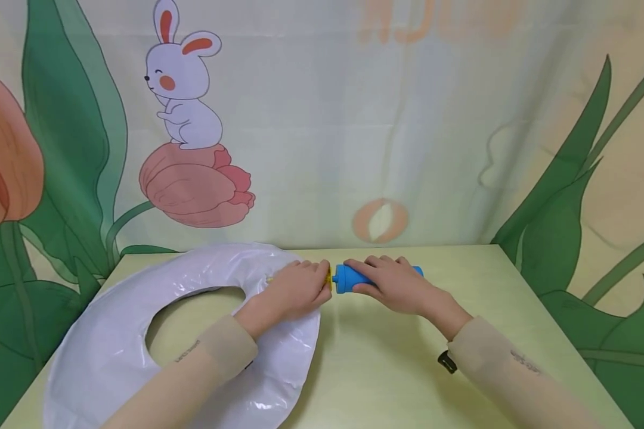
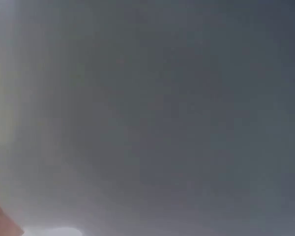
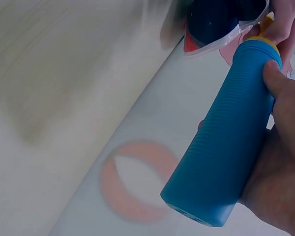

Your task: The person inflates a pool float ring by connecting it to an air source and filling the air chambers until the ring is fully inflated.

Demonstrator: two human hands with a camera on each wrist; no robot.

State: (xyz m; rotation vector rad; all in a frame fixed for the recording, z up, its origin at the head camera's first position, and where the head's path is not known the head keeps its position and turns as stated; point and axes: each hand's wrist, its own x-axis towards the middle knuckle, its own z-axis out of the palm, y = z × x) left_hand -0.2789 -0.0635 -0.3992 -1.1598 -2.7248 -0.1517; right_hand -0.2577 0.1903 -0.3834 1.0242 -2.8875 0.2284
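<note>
Over the pale yellow-green tabletop [image 1: 504, 333], beside the right edge of a shiny whitish plastic inflatable ring [image 1: 102, 333], a blue plastic cylinder [image 1: 349, 278] is held aloft. Its wall is ribbed at one end and plain toward the other (as is best shown in the right wrist view). At the ribbed end, a yellow plastic piece [image 1: 331, 277] is partly hidden by the left hand [image 1: 299, 287], by whose curled fingers it is gripped. The cylinder is clasped by the right hand [image 1: 398, 283], its fingers wrapped over the top and its thumb laid along the near side. The hands are held close together, a small gap being left between them.
</note>
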